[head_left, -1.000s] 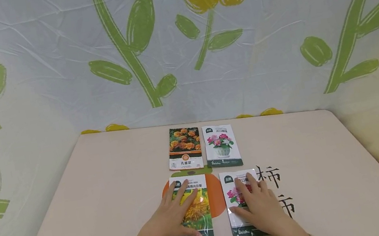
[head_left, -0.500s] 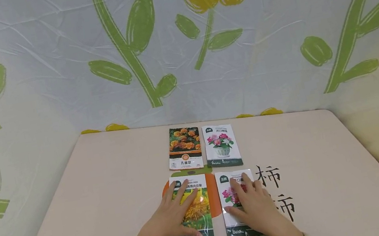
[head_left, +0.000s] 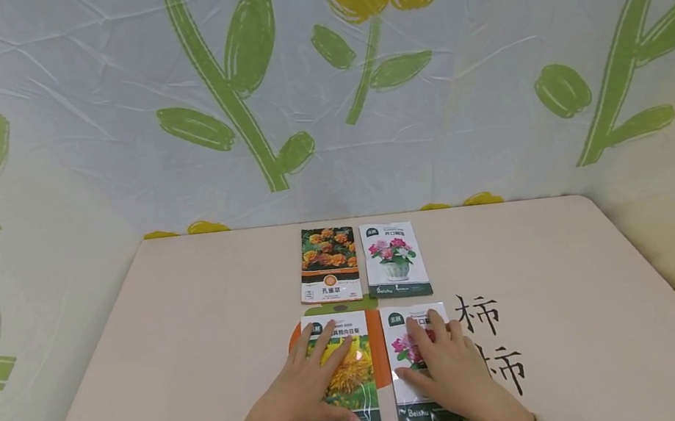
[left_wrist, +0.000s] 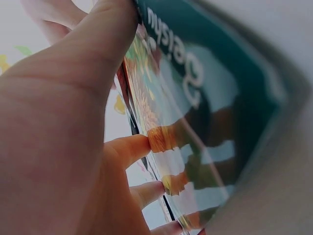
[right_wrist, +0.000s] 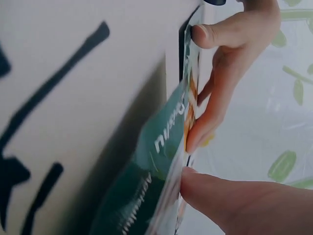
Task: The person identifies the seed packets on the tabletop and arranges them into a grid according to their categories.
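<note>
My left hand [head_left: 303, 387] rests with spread fingers on a seed packet with a yellow flower picture [head_left: 356, 382], at the near left of a group of packets. In the left wrist view its fingertips touch the glossy face of that packet [left_wrist: 195, 117]. Beside it, a seed packet with pink flowers [head_left: 407, 385] lies under my right hand [head_left: 454, 370], whose spread fingers and thumb press on its face. Part of that packet's picture is hidden by the hand. In the right wrist view, the dark green lower end of this packet [right_wrist: 142, 181] shows near the thumb.
Behind them lie a packet with orange flowers [head_left: 329, 264] and another packet with pink potted flowers [head_left: 395, 260], side by side. The pale tablecloth [head_left: 195, 323] carries an orange fruit print and black characters [head_left: 505, 369]. A flower-patterned curtain [head_left: 434, 149] borders the back and sides.
My right hand has slid the pink-flower packet to the left, so the gap to the yellow-flower packet is narrower. The left hand and the two rear packets have stayed put.
</note>
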Available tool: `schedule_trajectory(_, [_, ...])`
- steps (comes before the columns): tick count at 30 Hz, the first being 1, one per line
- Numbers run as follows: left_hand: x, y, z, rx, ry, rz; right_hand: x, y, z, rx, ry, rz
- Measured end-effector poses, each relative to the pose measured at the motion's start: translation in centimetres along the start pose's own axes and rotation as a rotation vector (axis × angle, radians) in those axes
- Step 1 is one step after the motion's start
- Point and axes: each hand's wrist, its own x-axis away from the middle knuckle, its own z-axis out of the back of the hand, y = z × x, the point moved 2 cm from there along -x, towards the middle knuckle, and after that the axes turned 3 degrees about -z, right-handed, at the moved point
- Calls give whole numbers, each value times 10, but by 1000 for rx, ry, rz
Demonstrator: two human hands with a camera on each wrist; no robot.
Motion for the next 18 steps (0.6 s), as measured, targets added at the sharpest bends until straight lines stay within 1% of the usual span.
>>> schedule_trajectory(3, [0,0,0,2,-3,2,-1,4,1,-19,11,28])
schedule_trajectory(6, [0,0,0,-4,-3,1,-3,10,2,-52,-3,57])
schedule_trajectory(9, [-1,0,0,-6,-2,-3,-6,17,6,-104,-66,72])
schedule_trajectory(13, [-1,0,0,-9,0,-7,-9,26,13,-176,-175,91])
schedule_trajectory(18, [-1,0,-1,-9,1,-3,-12,35,22,-257,-290,158])
